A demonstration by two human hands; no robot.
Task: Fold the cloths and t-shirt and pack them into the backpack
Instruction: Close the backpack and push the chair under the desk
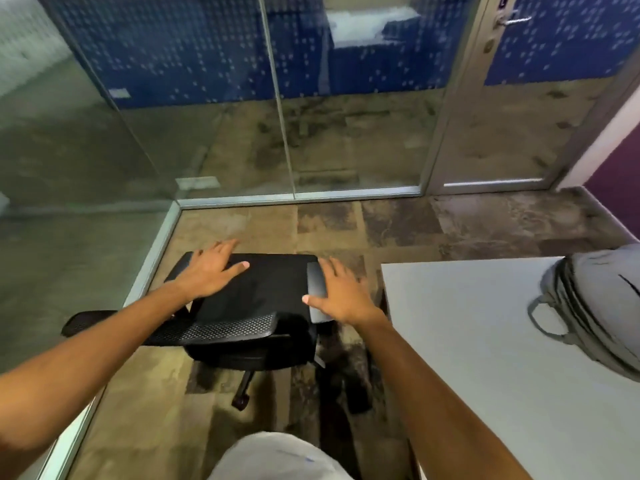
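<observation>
Both flat, spread hands, left hand (207, 271) and right hand (341, 296), are pressing a black cloth (263, 289) across the office chair (242, 327) seat's edges, likely smoothing it for folding; the grey backpack (599, 306) is waiting at the table (485, 358) corner

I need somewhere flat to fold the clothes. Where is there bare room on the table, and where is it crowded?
The grey table is bare from its left edge across to the backpack, and along the near side. The far right corner is crowded by the backpack. The chair seat beside the table is taken up by the left hand and right hand.
</observation>
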